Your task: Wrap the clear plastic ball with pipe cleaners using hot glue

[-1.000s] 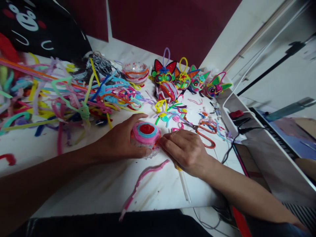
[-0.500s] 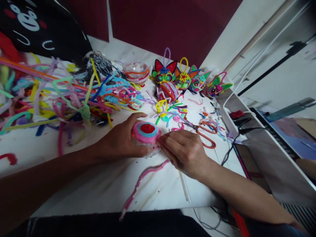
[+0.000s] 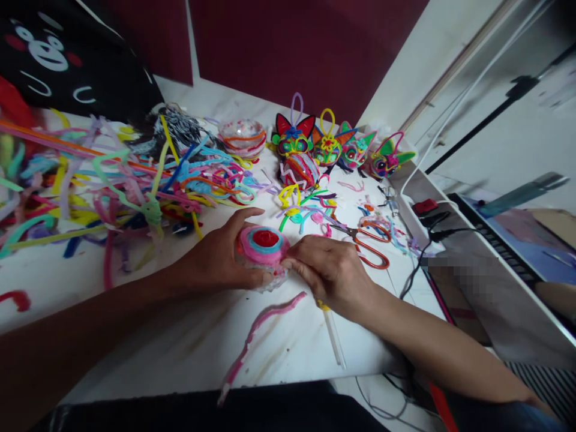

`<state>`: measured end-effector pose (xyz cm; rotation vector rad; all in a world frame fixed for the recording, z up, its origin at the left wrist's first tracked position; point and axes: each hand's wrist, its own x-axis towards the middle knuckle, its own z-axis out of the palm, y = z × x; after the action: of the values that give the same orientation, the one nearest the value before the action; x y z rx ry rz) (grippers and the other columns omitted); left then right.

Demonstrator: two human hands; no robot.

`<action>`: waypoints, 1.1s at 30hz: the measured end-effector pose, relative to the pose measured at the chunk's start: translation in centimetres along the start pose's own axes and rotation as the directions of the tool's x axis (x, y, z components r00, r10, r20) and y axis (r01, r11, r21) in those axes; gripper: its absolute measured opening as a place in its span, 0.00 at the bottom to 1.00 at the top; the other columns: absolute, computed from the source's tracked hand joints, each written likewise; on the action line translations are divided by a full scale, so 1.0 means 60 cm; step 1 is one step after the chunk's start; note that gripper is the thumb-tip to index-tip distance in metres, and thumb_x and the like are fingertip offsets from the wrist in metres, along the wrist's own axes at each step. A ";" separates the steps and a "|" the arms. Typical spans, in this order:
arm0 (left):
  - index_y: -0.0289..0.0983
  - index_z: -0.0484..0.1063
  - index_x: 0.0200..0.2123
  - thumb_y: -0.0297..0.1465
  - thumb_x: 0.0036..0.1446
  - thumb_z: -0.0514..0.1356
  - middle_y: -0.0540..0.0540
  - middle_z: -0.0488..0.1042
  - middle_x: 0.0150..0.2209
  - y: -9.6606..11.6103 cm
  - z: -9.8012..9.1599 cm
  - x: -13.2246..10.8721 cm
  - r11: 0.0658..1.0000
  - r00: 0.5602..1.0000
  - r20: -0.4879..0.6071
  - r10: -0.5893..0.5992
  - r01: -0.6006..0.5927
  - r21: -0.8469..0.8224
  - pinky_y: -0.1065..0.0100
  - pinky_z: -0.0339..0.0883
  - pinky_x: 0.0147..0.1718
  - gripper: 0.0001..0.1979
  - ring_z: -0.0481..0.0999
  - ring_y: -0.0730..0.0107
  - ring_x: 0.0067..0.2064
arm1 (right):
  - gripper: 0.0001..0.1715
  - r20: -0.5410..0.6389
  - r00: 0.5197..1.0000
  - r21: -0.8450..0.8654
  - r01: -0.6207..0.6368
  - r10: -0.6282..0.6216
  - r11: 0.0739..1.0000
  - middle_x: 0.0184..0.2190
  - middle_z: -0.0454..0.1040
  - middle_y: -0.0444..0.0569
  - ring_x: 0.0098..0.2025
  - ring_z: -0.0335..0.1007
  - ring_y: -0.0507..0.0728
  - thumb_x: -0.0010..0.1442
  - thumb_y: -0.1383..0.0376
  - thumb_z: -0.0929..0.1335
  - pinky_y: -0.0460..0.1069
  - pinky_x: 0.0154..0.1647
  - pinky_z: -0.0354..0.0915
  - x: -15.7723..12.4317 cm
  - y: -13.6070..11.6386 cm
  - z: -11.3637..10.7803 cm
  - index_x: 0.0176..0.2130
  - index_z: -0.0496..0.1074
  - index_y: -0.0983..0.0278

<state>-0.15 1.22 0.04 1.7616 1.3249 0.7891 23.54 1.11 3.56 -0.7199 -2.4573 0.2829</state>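
My left hand is wrapped round a small dome covered with coiled pipe cleaners: red at the centre, then blue, then pink. My right hand is closed against the dome's right side, its fingertips pinching the pink pipe cleaner where it meets the coil. The loose end of that pink pipe cleaner trails across the white table toward me.
A big heap of coloured pipe cleaners fills the left of the table. Several finished cat-face ornaments and a clear bowl stand at the back. Orange-handled scissors lie right of my hands. Cables and a keyboard are at the right.
Both hands and the dome have barely moved; the view has shifted slightly. The right fingertips stay pressed to the dome's side.
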 end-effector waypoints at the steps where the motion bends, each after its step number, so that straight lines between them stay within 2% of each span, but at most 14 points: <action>1: 0.41 0.55 0.68 0.48 0.38 0.72 0.42 0.79 0.52 -0.001 -0.001 0.002 1.000 1.000 0.017 -0.007 0.007 -0.009 0.56 0.74 0.48 0.55 0.79 0.48 0.51 | 0.13 0.014 1.000 0.036 -0.020 0.020 0.999 0.33 0.79 0.52 0.35 0.77 0.55 0.73 0.68 0.65 0.47 0.37 0.69 0.000 0.001 -0.002 0.39 0.78 0.69; 10: 0.37 0.56 0.67 0.46 0.40 0.72 0.41 0.79 0.51 0.009 -0.004 0.000 0.998 1.000 0.025 0.016 -0.015 -0.057 0.57 0.74 0.49 0.53 0.80 0.49 0.52 | 0.10 -0.036 0.999 0.060 -0.030 0.033 0.998 0.34 0.81 0.54 0.37 0.79 0.57 0.70 0.70 0.67 0.49 0.39 0.72 0.002 -0.003 -0.002 0.39 0.79 0.71; 14: 0.40 0.56 0.67 0.45 0.43 0.71 0.43 0.79 0.52 0.009 -0.002 -0.003 0.998 1.000 0.005 0.029 -0.029 -0.048 0.58 0.74 0.49 0.50 0.80 0.50 0.52 | 0.09 -0.027 0.997 0.075 -0.076 0.078 0.994 0.34 0.81 0.53 0.36 0.79 0.57 0.69 0.70 0.67 0.49 0.38 0.72 0.005 -0.007 -0.003 0.38 0.79 0.70; 18: 0.41 0.57 0.67 0.48 0.40 0.72 0.43 0.80 0.52 0.000 -0.002 -0.001 0.998 1.000 0.005 0.025 -0.025 -0.065 0.57 0.75 0.48 0.52 0.80 0.46 0.53 | 0.08 -0.012 0.988 0.092 -0.151 0.153 0.984 0.34 0.81 0.51 0.36 0.79 0.56 0.67 0.71 0.68 0.49 0.37 0.71 0.009 -0.012 -0.006 0.38 0.79 0.69; 22: 0.41 0.56 0.67 0.49 0.39 0.72 0.42 0.80 0.52 -0.008 -0.005 0.004 1.000 0.999 0.031 0.020 -0.020 -0.013 0.55 0.76 0.46 0.54 0.80 0.43 0.53 | 0.07 0.014 0.979 0.101 -0.205 0.205 0.974 0.35 0.82 0.49 0.36 0.80 0.55 0.65 0.72 0.69 0.48 0.37 0.70 0.013 -0.014 -0.008 0.37 0.79 0.67; 27: 0.44 0.56 0.67 0.48 0.37 0.74 0.42 0.79 0.52 -0.013 -0.006 0.005 1.000 0.999 0.041 0.017 -0.017 -0.008 0.53 0.76 0.47 0.55 0.80 0.41 0.54 | 0.06 0.027 0.972 0.062 -0.233 0.231 0.971 0.34 0.82 0.47 0.34 0.79 0.54 0.63 0.71 0.69 0.47 0.33 0.67 0.018 -0.016 -0.008 0.35 0.78 0.66; 33: 0.47 0.57 0.66 0.49 0.37 0.75 0.44 0.79 0.55 -0.014 -0.004 0.003 0.999 0.999 0.019 0.036 -0.035 -0.017 0.54 0.78 0.47 0.54 0.80 0.40 0.54 | 0.06 0.050 0.970 0.005 -0.237 0.236 0.972 0.34 0.81 0.49 0.34 0.78 0.55 0.63 0.69 0.68 0.48 0.34 0.66 0.017 -0.017 -0.009 0.36 0.77 0.66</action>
<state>-0.70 1.57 -0.54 1.7800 1.2739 0.7982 22.72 0.86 4.82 -1.0144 -2.4142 0.4083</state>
